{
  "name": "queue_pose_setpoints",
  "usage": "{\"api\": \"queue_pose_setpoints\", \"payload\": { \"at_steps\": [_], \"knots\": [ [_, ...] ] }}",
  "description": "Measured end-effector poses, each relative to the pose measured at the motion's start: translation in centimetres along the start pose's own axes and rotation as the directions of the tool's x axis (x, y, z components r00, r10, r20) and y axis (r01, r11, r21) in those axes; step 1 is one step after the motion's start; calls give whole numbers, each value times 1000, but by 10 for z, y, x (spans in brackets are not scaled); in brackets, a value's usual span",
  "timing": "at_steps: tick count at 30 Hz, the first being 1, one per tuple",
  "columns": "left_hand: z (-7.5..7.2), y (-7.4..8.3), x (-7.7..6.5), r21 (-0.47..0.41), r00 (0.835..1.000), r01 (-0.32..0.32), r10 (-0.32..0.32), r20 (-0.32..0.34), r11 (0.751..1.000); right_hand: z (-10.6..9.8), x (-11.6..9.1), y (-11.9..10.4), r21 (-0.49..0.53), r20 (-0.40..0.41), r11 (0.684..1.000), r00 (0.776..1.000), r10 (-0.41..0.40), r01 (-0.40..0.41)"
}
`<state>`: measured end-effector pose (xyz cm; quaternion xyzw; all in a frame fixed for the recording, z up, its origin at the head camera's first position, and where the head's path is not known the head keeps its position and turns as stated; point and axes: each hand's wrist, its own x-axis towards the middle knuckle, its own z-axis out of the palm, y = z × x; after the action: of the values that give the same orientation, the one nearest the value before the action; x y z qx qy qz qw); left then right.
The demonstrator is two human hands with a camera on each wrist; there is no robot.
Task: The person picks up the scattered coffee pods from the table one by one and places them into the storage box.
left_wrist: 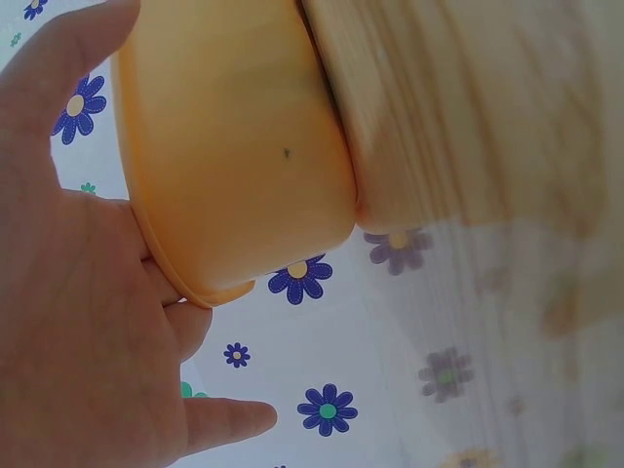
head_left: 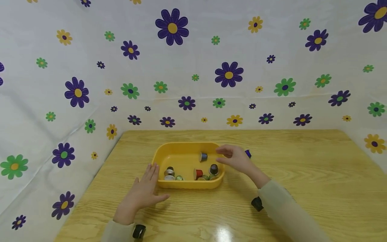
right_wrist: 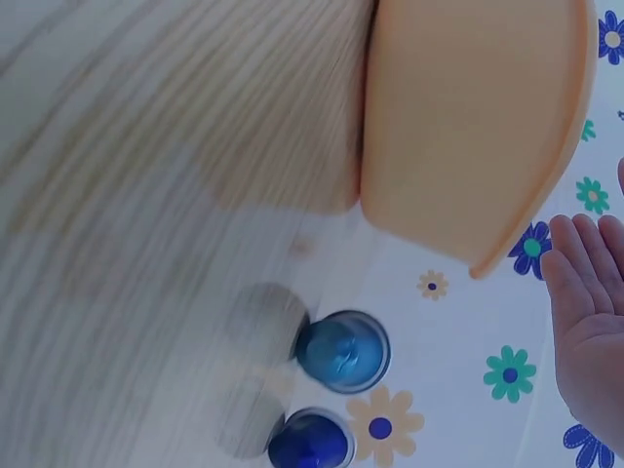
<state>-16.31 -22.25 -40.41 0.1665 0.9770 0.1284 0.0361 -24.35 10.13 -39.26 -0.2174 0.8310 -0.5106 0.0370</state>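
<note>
A yellow plastic tray [head_left: 187, 184] holds several coffee capsules, among them a blue-grey capsule [head_left: 203, 156], a red capsule [head_left: 198, 173] and a dark capsule [head_left: 213, 169]. My left hand [head_left: 143, 193] rests against the tray's left end with fingers extended and thumb spread; in the left wrist view its fingers reach past the rim. Over the right end is my right hand [head_left: 237, 159], its fingers loosely bent and nothing seen between them. On the table beyond that end, the right wrist view shows a teal capsule [right_wrist: 343, 351] and a dark blue capsule [right_wrist: 312, 441].
The tray sits on a light wood-grain table [head_left: 302, 168]. A white flower-print cloth [head_left: 193, 60] encloses the back and sides. Small black devices hang by the left sleeve [head_left: 118, 232] and the right sleeve [head_left: 284, 205].
</note>
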Motion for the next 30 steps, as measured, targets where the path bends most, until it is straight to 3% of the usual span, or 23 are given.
{"api": "queue_pose_setpoints", "payload": {
  "at_steps": [13,23,30],
  "knots": [
    [-1,0,0,5,1000,3,-3,9,1000,-31,-14,16,-52,-56,998,997,44,-47],
    [-3,0,-2,-16,1000,9,-9,10,1000,-47,-9,23,-163,-84,986,996,28,-42],
    [-4,0,-2,-23,1000,8,-7,15,1000,-56,-3,33,-295,-85,955,996,-10,-16]
  ]
}}
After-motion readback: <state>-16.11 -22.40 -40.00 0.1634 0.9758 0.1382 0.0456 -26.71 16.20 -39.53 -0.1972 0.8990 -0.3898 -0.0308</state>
